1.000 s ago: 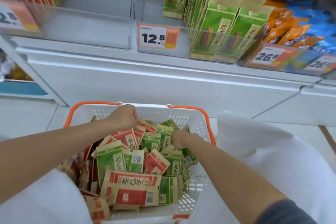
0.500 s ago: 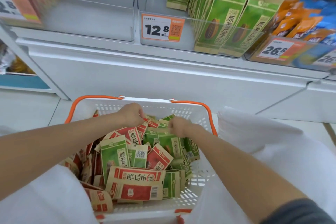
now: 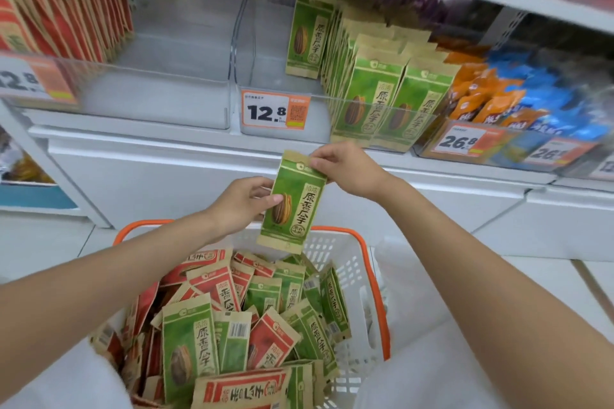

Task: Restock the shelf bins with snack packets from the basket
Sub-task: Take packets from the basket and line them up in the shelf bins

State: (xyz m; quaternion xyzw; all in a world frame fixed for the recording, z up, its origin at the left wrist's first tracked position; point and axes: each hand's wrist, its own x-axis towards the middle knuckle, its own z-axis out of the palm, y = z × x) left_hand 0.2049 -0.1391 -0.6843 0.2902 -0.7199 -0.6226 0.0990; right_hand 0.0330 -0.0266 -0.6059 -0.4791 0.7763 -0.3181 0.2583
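Observation:
A green sunflower-seed packet (image 3: 294, 206) is held upright in the air above the basket's far rim. My left hand (image 3: 241, 202) grips its lower left edge, thumb on the front. My right hand (image 3: 345, 169) pinches its top right corner. The white basket with orange handles (image 3: 368, 279) below holds several green and red packets (image 3: 232, 325) in a loose pile. On the shelf, a clear bin (image 3: 275, 76) holds upright green packets (image 3: 375, 90) on its right side; its left side is bare.
A clear bin (image 3: 159, 93) to the left holds red packets (image 3: 56, 16) at its left end. Orange and blue snack bags (image 3: 518, 100) fill bins at the right. Price tags read 12.8 (image 3: 274, 109) and 26.8 (image 3: 465, 141). A white cabinet front (image 3: 166, 176) lies below the shelf.
Both hands have risen out of the basket with one green packet and now hold it just below the shelf edge. The camera has tilted up toward the shelf.

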